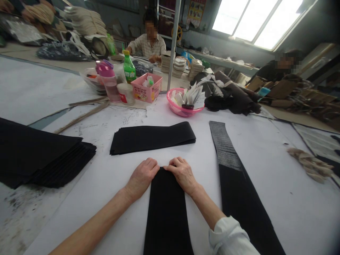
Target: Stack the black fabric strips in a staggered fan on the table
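A long black fabric strip (167, 212) lies on the white table (265, 159), running from me toward the middle. My left hand (142, 177) and my right hand (182, 173) rest side by side on its far end, fingers curled and pinching the end edge. Just beyond them lies a folded stack of black fabric pieces (152, 137). To the right a second long black strip (233, 173) stretches away, its far part greyish.
A thick pile of black sheets (39, 156) sits at the left. Farther back are a pink bowl of paper tags (184, 102), a pink box (147, 88), a green bottle (129, 67) and a pink-lidded cup (107, 79). Frayed rope (309, 163) lies right. Two people sit beyond.
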The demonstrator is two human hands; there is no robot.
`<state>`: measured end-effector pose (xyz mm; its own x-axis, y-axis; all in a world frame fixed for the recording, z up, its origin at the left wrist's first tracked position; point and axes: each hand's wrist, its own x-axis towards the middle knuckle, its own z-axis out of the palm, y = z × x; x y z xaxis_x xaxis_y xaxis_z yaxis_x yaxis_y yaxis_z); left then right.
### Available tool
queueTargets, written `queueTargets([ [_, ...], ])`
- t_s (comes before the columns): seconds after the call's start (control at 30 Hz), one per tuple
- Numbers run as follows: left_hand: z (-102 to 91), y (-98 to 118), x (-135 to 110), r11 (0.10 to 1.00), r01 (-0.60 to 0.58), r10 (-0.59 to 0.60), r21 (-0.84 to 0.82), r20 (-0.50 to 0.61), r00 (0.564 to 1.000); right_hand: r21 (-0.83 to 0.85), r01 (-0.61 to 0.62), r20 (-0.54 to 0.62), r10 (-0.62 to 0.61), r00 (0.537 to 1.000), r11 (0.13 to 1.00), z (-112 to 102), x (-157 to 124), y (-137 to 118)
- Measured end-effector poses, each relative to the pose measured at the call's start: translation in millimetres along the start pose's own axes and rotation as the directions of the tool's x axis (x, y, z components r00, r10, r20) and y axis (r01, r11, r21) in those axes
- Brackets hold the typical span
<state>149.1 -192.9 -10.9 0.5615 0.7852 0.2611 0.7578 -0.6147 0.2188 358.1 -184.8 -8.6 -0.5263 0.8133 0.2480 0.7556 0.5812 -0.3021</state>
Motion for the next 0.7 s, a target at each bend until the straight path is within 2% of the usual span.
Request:
queueTargets([
  [0.4, -4.2, 1.9, 0.6, 0.987, -0.097, 0.089, 0.13, 0.066, 0.994, -0.031, 0.024, 0.03, -0.023, 0.999, 0.999, -1.5, -1.6, -3.0],
  [0.7, -6.0, 3.2, -3.5, 0.981, -0.127, 0.118, 0.147, 0.067, 0.991, -0.045, 0.032, 0.027, -0.031, 0.999, 0.998, -1.1, -2.6, -3.9],
])
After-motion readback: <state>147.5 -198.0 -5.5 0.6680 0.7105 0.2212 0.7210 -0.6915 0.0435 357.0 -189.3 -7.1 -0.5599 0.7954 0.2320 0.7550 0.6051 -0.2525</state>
